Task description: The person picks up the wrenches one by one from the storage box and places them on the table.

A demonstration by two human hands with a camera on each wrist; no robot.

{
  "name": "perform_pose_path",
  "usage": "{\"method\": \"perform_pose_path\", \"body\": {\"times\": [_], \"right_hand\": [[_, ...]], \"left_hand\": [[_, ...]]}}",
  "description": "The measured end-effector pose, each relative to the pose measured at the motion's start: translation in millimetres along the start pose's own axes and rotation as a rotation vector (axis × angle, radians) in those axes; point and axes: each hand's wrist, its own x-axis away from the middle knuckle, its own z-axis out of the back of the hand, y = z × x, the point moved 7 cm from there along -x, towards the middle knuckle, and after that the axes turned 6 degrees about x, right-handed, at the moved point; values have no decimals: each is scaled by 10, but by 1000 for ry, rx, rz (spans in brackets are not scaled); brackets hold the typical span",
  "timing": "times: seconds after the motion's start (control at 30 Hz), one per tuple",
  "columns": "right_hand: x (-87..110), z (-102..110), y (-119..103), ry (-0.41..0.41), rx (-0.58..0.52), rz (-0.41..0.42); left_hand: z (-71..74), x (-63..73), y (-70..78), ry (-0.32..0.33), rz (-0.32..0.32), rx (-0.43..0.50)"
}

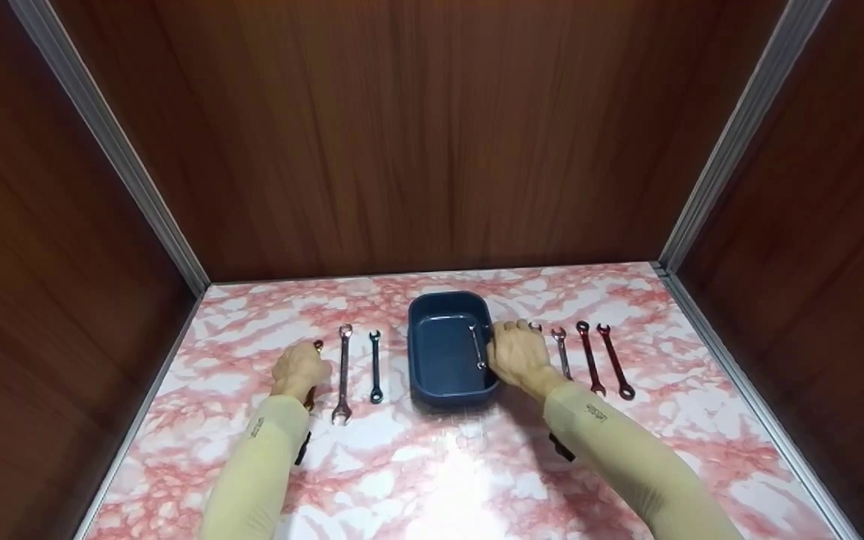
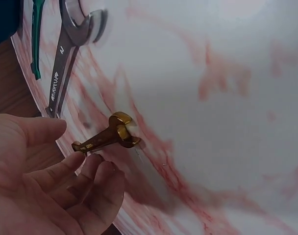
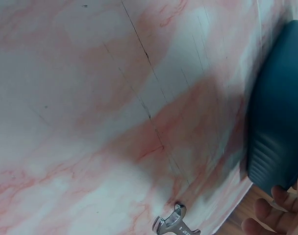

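My left hand [image 1: 301,370] is low over a gold wrench [image 2: 110,133] on the marbled table. In the left wrist view its thumb stands apart from the bent fingers [image 2: 102,188], with the wrench's near end between them. A silver wrench [image 1: 343,375] and a green wrench [image 1: 376,367] lie to its right. At the right rim of the dark blue bin [image 1: 421,352] is my right hand [image 1: 518,354], its fingers [image 3: 274,213] bent outside the wall. Its thumb is hidden, so I cannot tell whether it grips the rim. A small silver wrench [image 1: 477,346] lies inside the bin.
Right of the bin lie another silver wrench [image 1: 562,352] and two dark red wrenches [image 1: 591,358], partly behind my right forearm. Brown wood panels [image 1: 432,135] wall the table at the back and both sides, with metal rails [image 1: 732,127] in the corners.
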Motion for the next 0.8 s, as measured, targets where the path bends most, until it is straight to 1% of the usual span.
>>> {"method": "perform_pose_path", "body": {"times": [0.1, 0.23, 0.33, 0.57, 0.7, 0.8], "right_hand": [[-3, -7, -2, -16, 5, 1], [-3, -2, -3, -1, 0, 1], [-1, -2, -1, 11, -8, -2], [-3, -24, 9, 8, -18, -6], [-8, -22, 17, 10, -25, -13], [-12, -23, 19, -6, -27, -17]], "left_hand": [[4, -13, 23, -4, -17, -5], [23, -9, 81, 1, -36, -13], [37, 13, 145, 7, -59, -24], [55, 57, 319, 23, -128, -49], [63, 70, 407, 28, -139, -55], [64, 78, 466, 33, -148, -55]]}}
